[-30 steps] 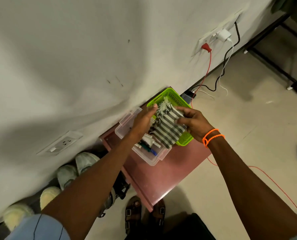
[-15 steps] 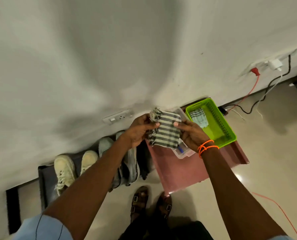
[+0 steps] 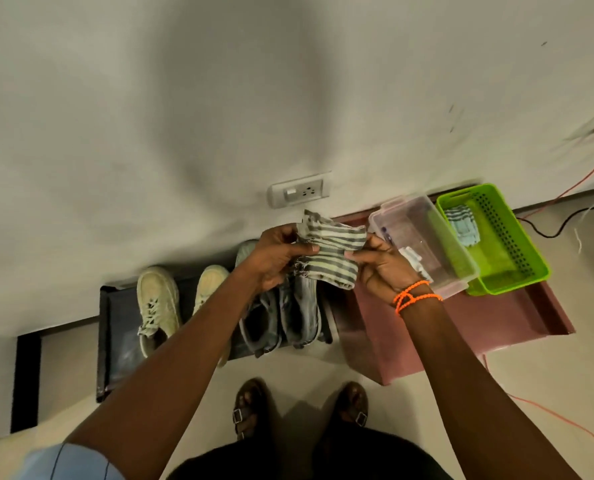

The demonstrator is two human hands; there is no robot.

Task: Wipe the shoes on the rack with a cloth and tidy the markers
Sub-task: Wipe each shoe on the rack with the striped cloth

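Both hands (image 3: 326, 261) pinch a folded, fringed striped cloth (image 3: 330, 251).

The left arm (image 3: 170, 348) hides part of one cream shoe (image 3: 209, 285); the markers (image 3: 411, 258) in the clear box (image 3: 423, 237) are too blurred to count.

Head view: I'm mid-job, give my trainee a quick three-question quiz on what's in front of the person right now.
1. True or false: both the left hand and right hand grip the striped cloth.
2. What lies inside the green basket? A) a shoe B) a folded cloth C) a plug
3. Fill in: the clear box sits on the ____ stand, beside the shoe rack.

Key: 1 true; 2 B; 3 pink.
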